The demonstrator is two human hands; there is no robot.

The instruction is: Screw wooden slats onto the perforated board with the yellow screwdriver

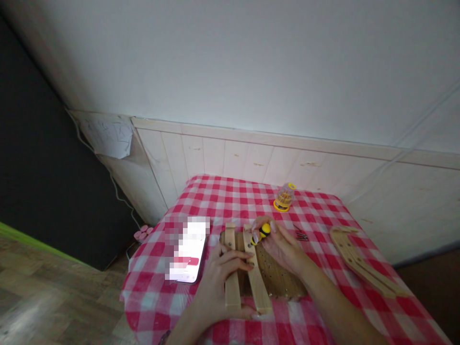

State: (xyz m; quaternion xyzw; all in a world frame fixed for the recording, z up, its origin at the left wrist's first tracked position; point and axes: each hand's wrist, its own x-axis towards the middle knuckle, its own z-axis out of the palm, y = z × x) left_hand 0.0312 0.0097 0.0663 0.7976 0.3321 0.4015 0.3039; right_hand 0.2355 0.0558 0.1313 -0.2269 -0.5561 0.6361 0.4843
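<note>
My right hand [278, 244] is closed around a yellow and black screwdriver [261, 233], its tip at the top of a pale wooden slat [258, 282]. My left hand [219, 282] lies across a second, parallel slat [232, 287], fingers spread and pressing on both slats. The slats rest on a round brown perforated wooden board [278, 278] on the red and white checked tablecloth [323, 215].
A lit phone [187, 256] lies left of the slats. A yellow-based clear bit holder [283, 197] stands at the back. Dark screws [301, 235] lie right of my hand. A curved wooden assembly [362, 266] sits at the right. The wall panelling is close behind.
</note>
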